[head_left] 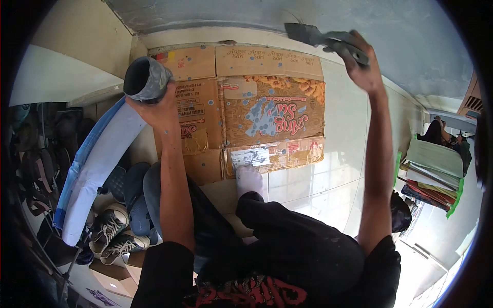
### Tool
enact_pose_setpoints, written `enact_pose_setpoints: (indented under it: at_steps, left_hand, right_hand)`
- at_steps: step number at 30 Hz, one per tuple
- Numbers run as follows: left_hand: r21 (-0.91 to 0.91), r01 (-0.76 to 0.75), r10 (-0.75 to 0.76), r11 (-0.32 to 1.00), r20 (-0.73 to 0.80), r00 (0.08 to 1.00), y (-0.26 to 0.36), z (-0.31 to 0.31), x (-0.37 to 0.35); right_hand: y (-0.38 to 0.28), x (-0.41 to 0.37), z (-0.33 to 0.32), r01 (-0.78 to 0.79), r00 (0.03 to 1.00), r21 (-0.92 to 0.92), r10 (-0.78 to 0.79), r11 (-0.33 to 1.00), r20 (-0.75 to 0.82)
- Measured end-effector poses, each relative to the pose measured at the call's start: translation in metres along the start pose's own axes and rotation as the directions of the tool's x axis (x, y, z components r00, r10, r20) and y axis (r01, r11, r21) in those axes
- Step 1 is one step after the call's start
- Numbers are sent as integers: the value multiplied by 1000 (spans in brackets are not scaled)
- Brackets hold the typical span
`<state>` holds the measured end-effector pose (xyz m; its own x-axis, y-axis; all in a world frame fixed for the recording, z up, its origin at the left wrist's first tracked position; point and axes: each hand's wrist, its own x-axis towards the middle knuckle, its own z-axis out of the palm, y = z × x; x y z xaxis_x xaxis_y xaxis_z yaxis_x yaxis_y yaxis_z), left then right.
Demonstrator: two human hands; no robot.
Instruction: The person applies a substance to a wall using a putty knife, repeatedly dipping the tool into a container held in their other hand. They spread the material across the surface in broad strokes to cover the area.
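My left hand is wrapped round a small dark paint pot, whose outside is smeared with grey. The pot is tilted, and its dark opening faces up and to the left. In my raised right hand is a paintbrush, gripped by the handle. Its dark, flat bristles point left, close to the grey-blue wall at the top of the view. Below and between my hands lies flattened cardboard spotted with blue-grey paint.
Shoes and a rolled blue-and-white sheet are at the left. One socked foot rests at the cardboard's near edge on the tiled floor. A green-edged rack holding folded items stands at the right.
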<state>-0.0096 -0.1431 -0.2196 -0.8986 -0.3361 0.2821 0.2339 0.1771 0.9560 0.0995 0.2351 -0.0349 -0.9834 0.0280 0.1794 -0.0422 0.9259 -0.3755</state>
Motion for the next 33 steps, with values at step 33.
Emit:
enact_pose_setpoints:
  at_steps: [33]
  left_hand:
    - [-16,5,-4,1000,16,1000,5,1,3]
  right_hand:
    - [-34,95,111,322,878,-68,-324,944,-352]
